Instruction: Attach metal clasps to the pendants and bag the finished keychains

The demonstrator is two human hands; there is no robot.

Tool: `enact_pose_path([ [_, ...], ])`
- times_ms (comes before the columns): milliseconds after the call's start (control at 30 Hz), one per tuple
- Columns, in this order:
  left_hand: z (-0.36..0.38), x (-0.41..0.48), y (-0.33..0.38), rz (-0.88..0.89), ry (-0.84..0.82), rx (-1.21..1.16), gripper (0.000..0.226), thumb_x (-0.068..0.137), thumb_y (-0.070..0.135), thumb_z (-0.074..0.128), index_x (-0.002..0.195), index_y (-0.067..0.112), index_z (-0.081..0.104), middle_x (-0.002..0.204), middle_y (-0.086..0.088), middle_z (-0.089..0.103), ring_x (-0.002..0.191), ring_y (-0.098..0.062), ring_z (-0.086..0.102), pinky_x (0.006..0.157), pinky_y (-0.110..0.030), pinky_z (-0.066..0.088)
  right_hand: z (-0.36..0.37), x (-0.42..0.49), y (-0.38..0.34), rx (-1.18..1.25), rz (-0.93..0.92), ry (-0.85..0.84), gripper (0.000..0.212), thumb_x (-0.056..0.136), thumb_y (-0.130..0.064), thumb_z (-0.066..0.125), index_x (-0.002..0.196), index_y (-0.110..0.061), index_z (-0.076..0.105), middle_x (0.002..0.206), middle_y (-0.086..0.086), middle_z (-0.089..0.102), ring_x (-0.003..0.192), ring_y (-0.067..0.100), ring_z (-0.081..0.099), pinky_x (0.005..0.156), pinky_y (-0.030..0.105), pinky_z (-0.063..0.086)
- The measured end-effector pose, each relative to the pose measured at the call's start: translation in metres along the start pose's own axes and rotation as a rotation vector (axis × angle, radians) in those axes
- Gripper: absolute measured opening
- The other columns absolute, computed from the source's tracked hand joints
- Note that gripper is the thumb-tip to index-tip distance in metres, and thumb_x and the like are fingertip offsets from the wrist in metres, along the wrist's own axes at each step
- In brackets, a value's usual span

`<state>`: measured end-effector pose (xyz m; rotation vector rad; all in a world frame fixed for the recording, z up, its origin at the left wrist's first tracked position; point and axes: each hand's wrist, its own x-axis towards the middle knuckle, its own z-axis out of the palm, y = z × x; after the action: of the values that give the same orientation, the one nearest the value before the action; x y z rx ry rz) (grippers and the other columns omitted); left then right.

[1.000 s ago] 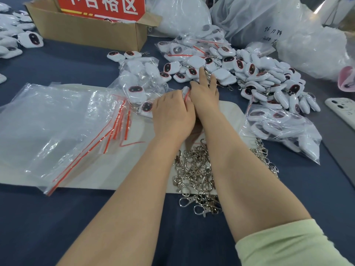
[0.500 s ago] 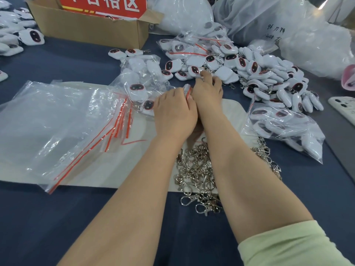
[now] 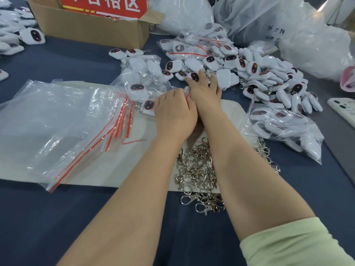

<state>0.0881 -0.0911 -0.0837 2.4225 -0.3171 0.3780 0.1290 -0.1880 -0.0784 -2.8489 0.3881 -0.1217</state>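
Dark blue table [image 3: 57, 217], daylit

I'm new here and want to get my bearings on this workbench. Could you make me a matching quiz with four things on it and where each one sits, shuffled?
Things:
1. metal clasps
2. cardboard box
3. empty zip bags
4. white phone

Places:
A. right edge of the view
B. far left, holding a red sign
C. near middle, in a loose heap
D. left, on the cream cloth

Pairs: 1-C, 2-B, 3-D, 4-A
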Motion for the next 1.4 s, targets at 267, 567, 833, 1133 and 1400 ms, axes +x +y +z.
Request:
enact_pose_path([
  [267, -0.001, 0.000, -0.001, 0.012, 0.012, -0.005, 0.022, 0.096, 0.027, 0.038, 0.094, 0.011, 0.052, 0.105, -0.010, 0.060, 0.105, -0.030, 0.051, 0.090, -0.035, 0.030, -0.002, -0.010, -0.001, 0.177, 0.158, 0.257, 0.043, 0.094, -0.022, 0.046, 0.137, -0.020, 0.046, 0.144, 0.012, 0.036, 0.132, 0.033, 0.034, 0.110, 0.040, 0.027],
  [567, 0.000, 0.001, -0.001, 0.029, -0.021, 0.043, 0.026, 0.094, 0.029, 0.042, 0.101, 0.009, 0.056, 0.110, -0.010, 0.060, 0.109, -0.030, 0.050, 0.093, -0.036, 0.031, -0.003, -0.013, 0.003, 0.326, 0.250, 0.437, 0.041, 0.084, 0.003, 0.042, 0.122, -0.014, 0.046, 0.130, 0.011, 0.045, 0.117, 0.034, 0.041, 0.091, 0.036, 0.035],
  [833, -0.002, 0.000, -0.001, 0.048, -0.042, 0.042, 0.024, 0.092, 0.027, 0.043, 0.103, 0.010, 0.056, 0.109, -0.008, 0.059, 0.108, -0.028, 0.051, 0.095, -0.035, 0.032, -0.011, -0.015, 0.003, 0.823, 0.284, 0.597, 0.027, 0.098, -0.016, 0.043, 0.124, -0.009, 0.044, 0.108, 0.007, 0.062, 0.100, 0.024, 0.057, 0.077, 0.025, 0.039],
  [1133, 0.001, -0.002, -0.001, 0.088, -0.035, 0.067, 0.032, 0.094, 0.027, 0.042, 0.119, 0.010, 0.053, 0.119, -0.007, 0.056, 0.115, -0.026, 0.047, 0.100, -0.035, 0.030, -0.028, -0.022, 0.002, 1.530, 0.407, 0.303, 0.025, 0.099, -0.021, 0.045, 0.120, -0.008, 0.044, 0.080, -0.002, 0.044, 0.034, 0.004, 0.043, 0.038, 0.017, 0.036],
  [1400, -0.001, -0.004, 0.004, 0.173, -0.068, -0.043, 0.034, 0.092, 0.011, 0.046, 0.126, 0.007, 0.050, 0.128, -0.009, 0.052, 0.118, -0.026, 0.046, 0.087, -0.034, 0.037, -0.017, -0.031, 0.006, 1.506, 0.336, 0.311, 0.017, 0.091, -0.023, 0.062, 0.097, -0.009, 0.054, 0.079, 0.006, 0.057, 0.049, 0.009, 0.052, 0.047, 0.020, 0.043],
])
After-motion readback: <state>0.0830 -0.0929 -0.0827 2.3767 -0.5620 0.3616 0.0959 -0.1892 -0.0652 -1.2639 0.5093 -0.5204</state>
